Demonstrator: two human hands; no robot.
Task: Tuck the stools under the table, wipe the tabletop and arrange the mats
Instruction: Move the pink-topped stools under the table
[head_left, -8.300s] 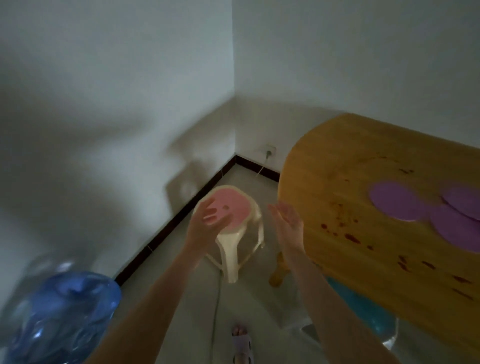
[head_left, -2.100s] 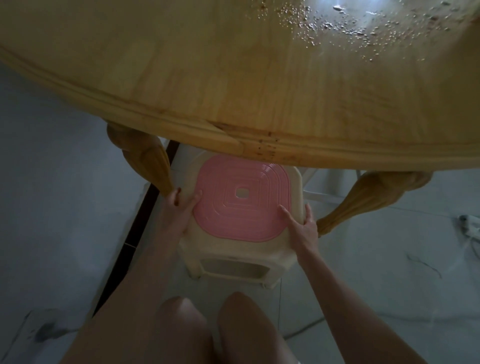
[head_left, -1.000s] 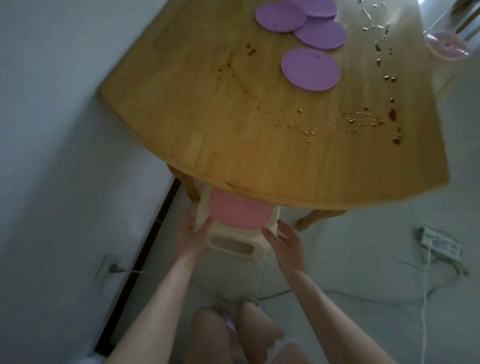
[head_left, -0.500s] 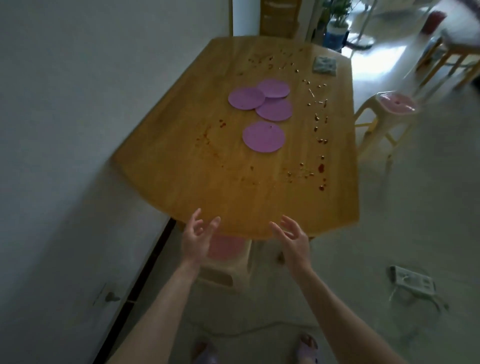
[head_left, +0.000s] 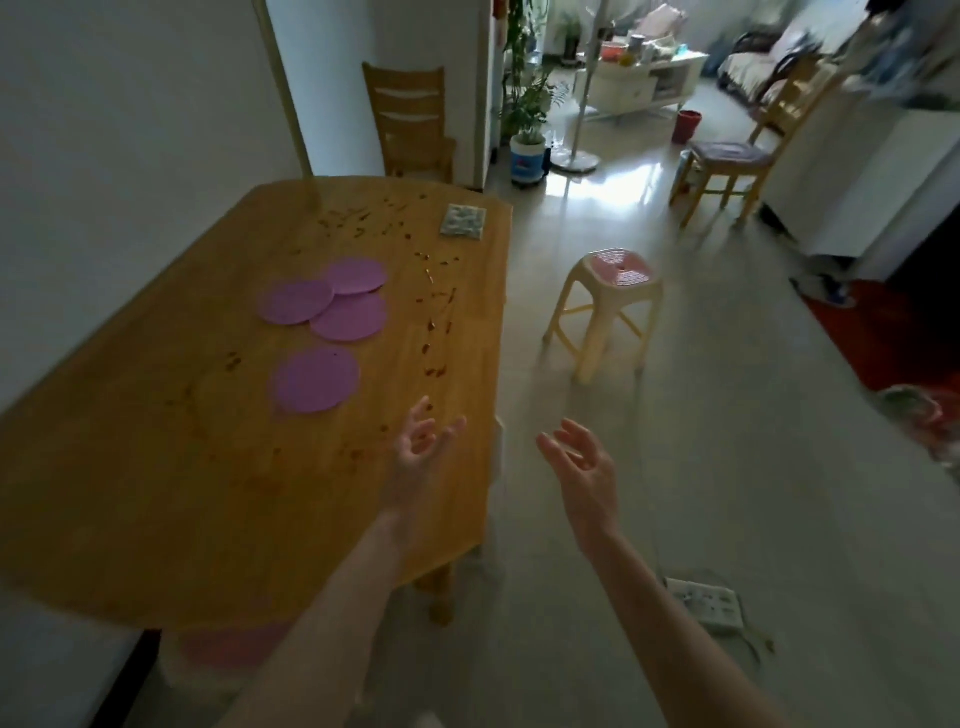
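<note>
One pink-topped stool (head_left: 223, 649) sits under the counter (head_left: 156, 493) near edge; second stool (head_left: 608, 306) stands out on the floor, well apart. Four purple mats (head_left: 332, 306) and red spills on the counter. Left hand (head_left: 418, 452) and right hand (head_left: 582, 467) both empty, fingers apart.

Dim room, daylight from the far end.
Glare on the floor (head_left: 587, 187); edges smear and bend with wide-angle blur.
</note>
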